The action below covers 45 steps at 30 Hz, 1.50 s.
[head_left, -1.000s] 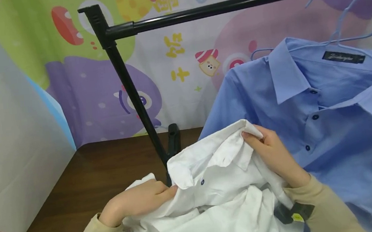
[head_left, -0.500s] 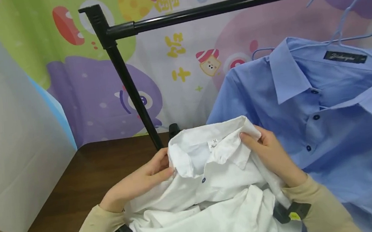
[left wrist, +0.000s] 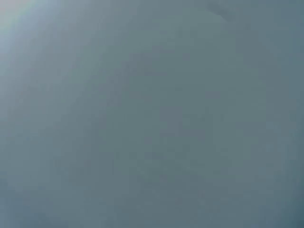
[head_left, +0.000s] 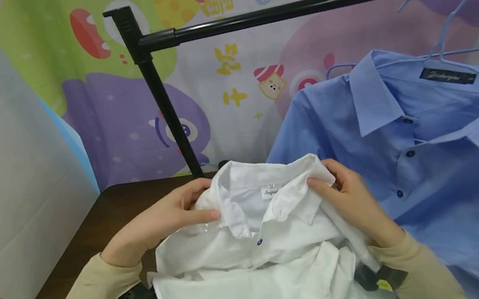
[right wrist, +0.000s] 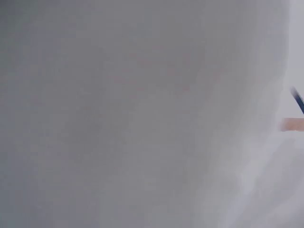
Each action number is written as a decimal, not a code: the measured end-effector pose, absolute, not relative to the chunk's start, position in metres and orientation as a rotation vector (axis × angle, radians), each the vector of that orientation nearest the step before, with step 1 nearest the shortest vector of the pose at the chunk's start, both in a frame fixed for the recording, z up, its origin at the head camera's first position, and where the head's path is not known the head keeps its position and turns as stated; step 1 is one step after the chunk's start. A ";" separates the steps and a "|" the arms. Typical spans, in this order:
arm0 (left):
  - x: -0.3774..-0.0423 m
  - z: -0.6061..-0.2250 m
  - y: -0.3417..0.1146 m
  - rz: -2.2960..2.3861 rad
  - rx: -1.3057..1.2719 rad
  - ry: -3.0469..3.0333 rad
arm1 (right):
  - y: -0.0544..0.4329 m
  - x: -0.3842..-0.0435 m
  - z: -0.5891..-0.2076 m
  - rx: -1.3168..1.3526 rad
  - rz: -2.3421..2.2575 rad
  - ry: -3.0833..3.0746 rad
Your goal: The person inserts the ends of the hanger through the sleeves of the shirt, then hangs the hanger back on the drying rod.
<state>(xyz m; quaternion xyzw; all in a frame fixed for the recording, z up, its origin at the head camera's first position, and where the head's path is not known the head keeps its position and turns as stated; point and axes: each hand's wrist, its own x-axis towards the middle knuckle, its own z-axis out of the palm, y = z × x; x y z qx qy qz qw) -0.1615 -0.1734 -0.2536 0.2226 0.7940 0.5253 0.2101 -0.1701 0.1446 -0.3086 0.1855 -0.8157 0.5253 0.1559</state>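
Observation:
A white shirt point(head_left: 246, 287) with a dark blue button and a small neck label fills the lower middle of the head view. My left hand point(head_left: 163, 217) pinches the left side of its collar, thumb in front and fingers behind. On the other side my right hand point(head_left: 349, 196) grips the collar's right end between thumb and fingers. The collar stands spread between both hands, with the label showing inside. Blurred pale cloth covers nearly all of both wrist views, so they show little of either hand's grip.
A black garment rack point(head_left: 295, 12) spans the top of the head view. From it hangs a blue shirt point(head_left: 330, 124) on a light blue hanger point(head_left: 451, 21), close to my right hand. Under the rack lies a dark wooden table point(head_left: 94, 235). A cartoon-print curtain point(head_left: 237, 130) stands behind.
My left hand has come up from the shirt's shoulder to the collar and taken hold there. The collar has opened, bringing the label into sight. My right hand keeps its grip.

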 end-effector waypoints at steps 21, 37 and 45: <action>-0.170 -0.235 -0.149 1.409 0.690 2.503 | 0.153 -0.163 -0.298 0.523 1.505 -2.230; -0.189 -0.301 -0.140 2.109 0.634 2.332 | 0.150 -0.177 -0.310 0.712 1.522 -2.221; -0.192 -0.313 -0.133 2.025 0.469 2.394 | 0.151 -0.180 -0.318 1.170 1.357 -2.224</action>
